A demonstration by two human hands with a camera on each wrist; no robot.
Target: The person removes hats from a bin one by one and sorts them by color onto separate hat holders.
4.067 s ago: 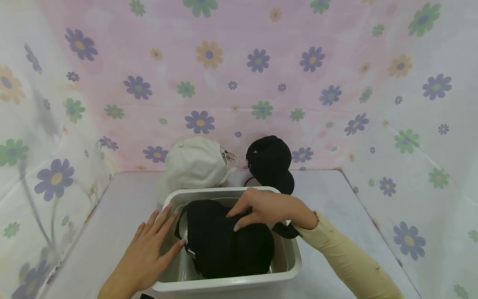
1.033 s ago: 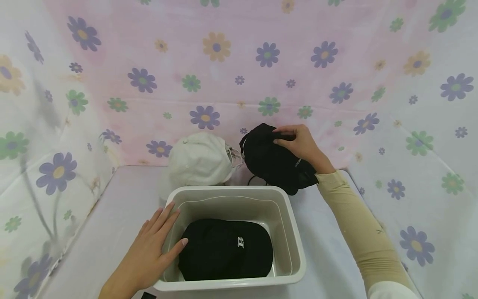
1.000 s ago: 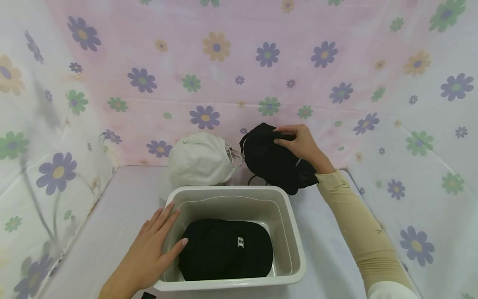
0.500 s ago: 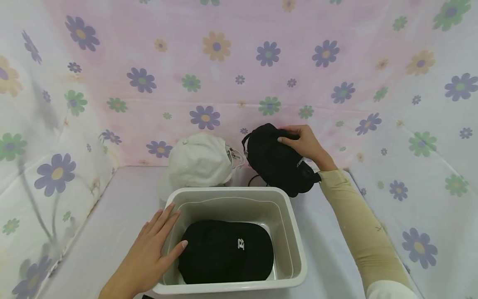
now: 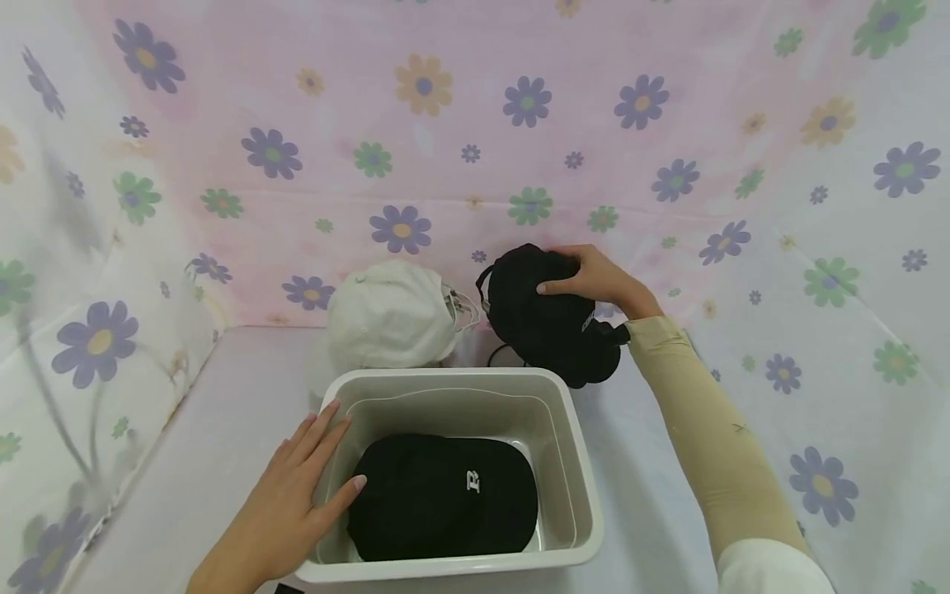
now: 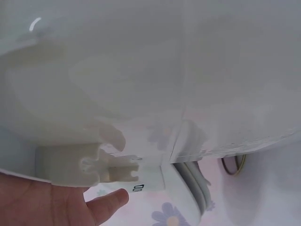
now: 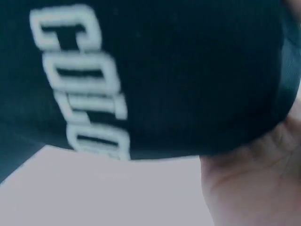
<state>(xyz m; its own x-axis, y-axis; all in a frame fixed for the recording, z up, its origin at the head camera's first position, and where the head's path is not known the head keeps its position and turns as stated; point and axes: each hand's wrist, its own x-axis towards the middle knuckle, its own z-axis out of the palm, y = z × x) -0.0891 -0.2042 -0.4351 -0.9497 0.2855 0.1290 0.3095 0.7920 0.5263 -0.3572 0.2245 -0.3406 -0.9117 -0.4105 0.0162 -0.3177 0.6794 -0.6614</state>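
Behind the basin's right rear corner, my right hand [image 5: 594, 276] grips the crown of a black baseball cap [image 5: 538, 313], thumb in front and fingers over the far side. White letters show on this cap [image 7: 155, 80] in the right wrist view, where it fills most of the picture. Another black baseball cap [image 5: 430, 503], with a white letter on its front, lies in the pale plastic basin [image 5: 453, 569]. My left hand [image 5: 278, 495] rests on the basin's left rim, fingers extended and thumb over the inside. In the left wrist view, its thumb shows below the basin wall [image 6: 117, 84].
A white cap [image 5: 389, 318] with a cord loop at its side stands behind the basin, left of the held cap. A thin black loop [image 5: 500, 353] shows beneath the held cap. Floral cloth [image 5: 460, 107] encloses the pale tabletop [image 5: 638, 462].
From black cloth in the basin, my right hand has moved to the cap at the back. Its thumb has lately shifted on the crown. The basin cap's white letter now shows. My left hand stays.
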